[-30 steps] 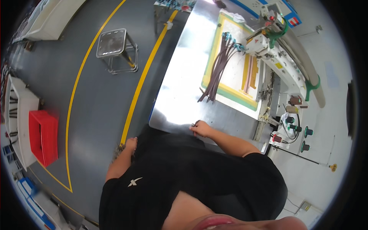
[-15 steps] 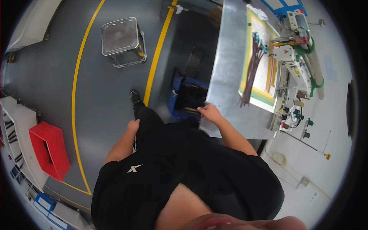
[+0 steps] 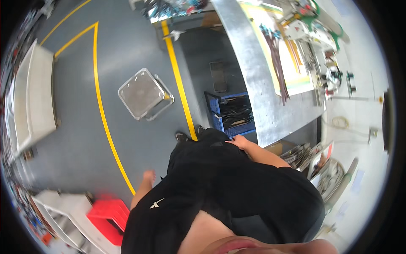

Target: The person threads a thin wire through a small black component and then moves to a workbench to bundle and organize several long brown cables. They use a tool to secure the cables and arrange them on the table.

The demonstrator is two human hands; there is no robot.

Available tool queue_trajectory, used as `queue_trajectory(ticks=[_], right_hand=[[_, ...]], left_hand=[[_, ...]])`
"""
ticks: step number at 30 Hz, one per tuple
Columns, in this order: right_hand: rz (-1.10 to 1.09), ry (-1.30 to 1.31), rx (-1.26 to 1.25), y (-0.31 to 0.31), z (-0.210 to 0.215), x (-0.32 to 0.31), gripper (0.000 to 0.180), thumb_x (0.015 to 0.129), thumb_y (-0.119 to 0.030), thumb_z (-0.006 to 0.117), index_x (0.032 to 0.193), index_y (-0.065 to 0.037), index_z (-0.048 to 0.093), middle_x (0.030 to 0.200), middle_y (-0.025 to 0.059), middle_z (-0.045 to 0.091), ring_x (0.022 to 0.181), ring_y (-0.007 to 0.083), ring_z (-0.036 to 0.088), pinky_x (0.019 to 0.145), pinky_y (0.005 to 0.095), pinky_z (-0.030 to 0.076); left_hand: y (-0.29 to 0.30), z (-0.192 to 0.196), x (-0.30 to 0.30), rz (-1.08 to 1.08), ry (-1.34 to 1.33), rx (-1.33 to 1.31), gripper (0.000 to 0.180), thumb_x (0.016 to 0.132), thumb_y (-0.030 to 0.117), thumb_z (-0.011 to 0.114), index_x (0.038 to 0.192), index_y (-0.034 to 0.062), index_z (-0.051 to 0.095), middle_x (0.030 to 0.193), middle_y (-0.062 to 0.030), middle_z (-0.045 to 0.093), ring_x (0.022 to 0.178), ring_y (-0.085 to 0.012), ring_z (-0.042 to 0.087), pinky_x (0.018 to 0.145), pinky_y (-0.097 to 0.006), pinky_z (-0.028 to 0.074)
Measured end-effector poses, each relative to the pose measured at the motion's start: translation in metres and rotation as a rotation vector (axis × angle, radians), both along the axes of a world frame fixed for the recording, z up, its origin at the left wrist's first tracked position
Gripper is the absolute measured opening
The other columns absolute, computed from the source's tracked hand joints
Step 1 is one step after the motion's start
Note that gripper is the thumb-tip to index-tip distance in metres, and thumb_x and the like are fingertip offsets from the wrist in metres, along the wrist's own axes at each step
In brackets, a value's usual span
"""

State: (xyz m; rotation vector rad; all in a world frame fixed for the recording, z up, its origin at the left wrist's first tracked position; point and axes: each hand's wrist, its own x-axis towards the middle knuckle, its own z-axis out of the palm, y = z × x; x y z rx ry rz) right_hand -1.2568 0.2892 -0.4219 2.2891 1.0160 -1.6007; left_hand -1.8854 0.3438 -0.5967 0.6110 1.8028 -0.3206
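Blue crate (image 3: 216, 115) is nearest to my right hand (image 3: 240, 142), whose fingers are bent, but I cannot tell whether they hold something; my left hand (image 3: 149, 176) is too blurred to judge. The crate stands on the floor (image 3: 80, 127) by the metal table (image 3: 275, 106), perhaps so that its dark strips (image 3: 236, 111) stay together. Now both my shoes (image 3: 182, 136) show, where half a second ago I saw one, and the stool (image 3: 141, 94) looks nearer.

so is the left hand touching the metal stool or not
Apart. The head view shows a plain stretch of grey floor between the left hand and the metal stool.
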Motion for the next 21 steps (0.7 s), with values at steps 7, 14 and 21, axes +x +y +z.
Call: queue_trajectory(ticks=[7,14,21], right_hand=[[-0.626,0.402,-0.095,0.013,0.031,0.027,0.034,0.094,-0.035,0.07,0.09,-0.002,0.072,0.083,0.0151,0.072,0.074,0.0259,0.068,0.064,0.0421,0.052],[-0.367,0.117,0.514,0.099,0.017,0.082,0.021,0.088,-0.008,0.056,0.1,0.001,0.071,0.096,0.025,0.072,0.091,0.0399,0.071,0.083,0.0464,0.054],[-0.458,-0.379,0.479,0.179,0.058,0.201,0.026,0.092,-0.021,0.067,0.108,-0.002,0.065,0.104,0.0216,0.07,0.103,0.0413,0.066,0.089,0.0503,0.052]], left_hand=[[0.13,0.044,0.129,-0.834,-0.275,0.197,0.043,0.098,0.038,0.057,0.114,0.001,0.072,0.1,-0.0214,0.075,0.101,-0.037,0.072,0.086,-0.046,0.054],[0.289,0.001,0.15,-1.282,-0.293,0.243,0.025,0.096,0.024,0.06,0.109,0.0052,0.07,0.093,-0.0229,0.072,0.094,-0.0449,0.069,0.085,-0.049,0.054],[0.404,0.085,0.298,-1.004,-0.294,0.181,0.025,0.096,0.024,0.06,0.109,0.0054,0.07,0.093,-0.0227,0.072,0.094,-0.0447,0.069,0.085,-0.049,0.054]])
